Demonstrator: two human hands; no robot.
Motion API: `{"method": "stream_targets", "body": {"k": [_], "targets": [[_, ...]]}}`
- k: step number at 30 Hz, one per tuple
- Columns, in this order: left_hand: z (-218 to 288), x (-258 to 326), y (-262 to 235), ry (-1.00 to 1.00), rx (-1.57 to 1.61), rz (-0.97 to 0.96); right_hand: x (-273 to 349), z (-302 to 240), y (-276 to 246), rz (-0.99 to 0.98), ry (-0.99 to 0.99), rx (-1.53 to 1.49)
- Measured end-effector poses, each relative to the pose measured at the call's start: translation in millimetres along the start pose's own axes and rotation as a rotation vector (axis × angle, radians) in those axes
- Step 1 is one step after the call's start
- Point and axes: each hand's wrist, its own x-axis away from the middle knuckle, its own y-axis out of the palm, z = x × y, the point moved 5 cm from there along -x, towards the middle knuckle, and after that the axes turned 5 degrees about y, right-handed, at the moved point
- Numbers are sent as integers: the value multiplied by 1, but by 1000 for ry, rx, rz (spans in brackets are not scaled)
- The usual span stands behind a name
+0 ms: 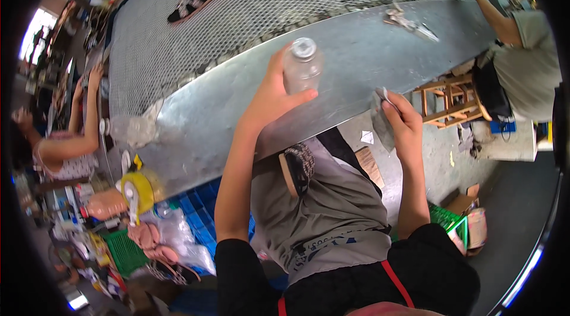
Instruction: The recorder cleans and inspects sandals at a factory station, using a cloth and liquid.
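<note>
My left hand [270, 99] is wrapped round a clear plastic bottle [304, 70] with a pale cap, over the metal tabletop [350, 49]. The bottle looks upright; whether it touches the metal I cannot tell. Between the fingers of my right hand [408, 129], a grey cloth [383, 123] is pinched and hangs down past the table's near edge. A dark sandal [298, 167] with a patterned strap and tan sole rests on my lap, on the grey apron [332, 221]. Neither hand touches the sandal.
Beyond the metal strip runs a mesh conveyor [178, 49] carrying sandals [199, 2]. Scissors [418, 25] lie at the right. A large clear bottle [127, 129] and a yellow tape dispenser [139, 191] are at the left. One person [528, 55] sits right, another [65, 147] works left.
</note>
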Motion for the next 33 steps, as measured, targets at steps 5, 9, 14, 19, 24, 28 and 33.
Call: {"method": "stream_targets", "body": {"k": [5,9,14,19,24,28,33], "targets": [[39,71,-30,-113,-120,202,25,-7,10,-125,19,167],[76,158,2,-102,72,104,49,-32,47,-331,-75,213],[69,176,40,-66,-73,255,70,-63,90,-592,-409,229],[54,152,41,129,-282,342,77,-60,101,-547,-531,286],[48,142,48,270,-109,393,92,-60,98,-434,-733,648],[46,141,53,243,-88,456,99,-62,99,-354,-792,623],[41,139,52,286,-229,471,101,-62,104,-354,-758,717]]}}
